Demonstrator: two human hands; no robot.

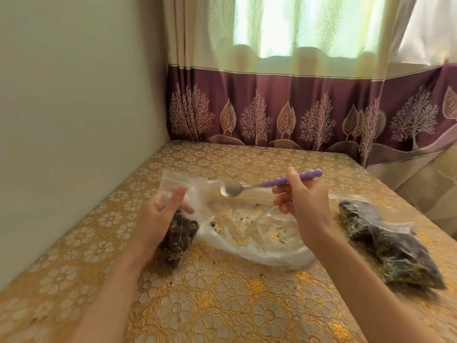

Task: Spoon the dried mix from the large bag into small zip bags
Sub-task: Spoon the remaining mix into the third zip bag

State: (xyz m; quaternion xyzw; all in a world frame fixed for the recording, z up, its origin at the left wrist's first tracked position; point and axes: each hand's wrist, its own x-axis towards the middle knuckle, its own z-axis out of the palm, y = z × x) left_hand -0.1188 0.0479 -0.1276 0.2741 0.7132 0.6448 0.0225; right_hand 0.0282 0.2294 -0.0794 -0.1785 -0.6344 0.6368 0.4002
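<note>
1. A gold flower-patterned surface [222, 293] is sitting in a corner, with a plain wall on one side and a plum curtain with trees and leaves behind it.
2. The large bag [259, 233] is lying flat and nearly emptied in the middle of the surface; only scattered crumbs of dried mix are showing inside it.
3. The left hand [158, 214] is gripping a small zip bag [178, 226] just left of the large bag, holding it upright with dark mix filling its lower part and its mouth [178, 179] pointing up and away from the person.
4. The right hand [304, 201] is pinching the purple handle of a spoon [262, 185] above the large bag's far edge. The spoon's long axis is running roughly level, bowl toward the small zip bag, and the bowl is looking empty.
5. The spoon bowl is hanging just right of the small bag's mouth, so any next scoop would probably travel leftward a short way.
6. Two filled bags [385, 246] are lying right of the large bag, beside the right forearm.
</note>
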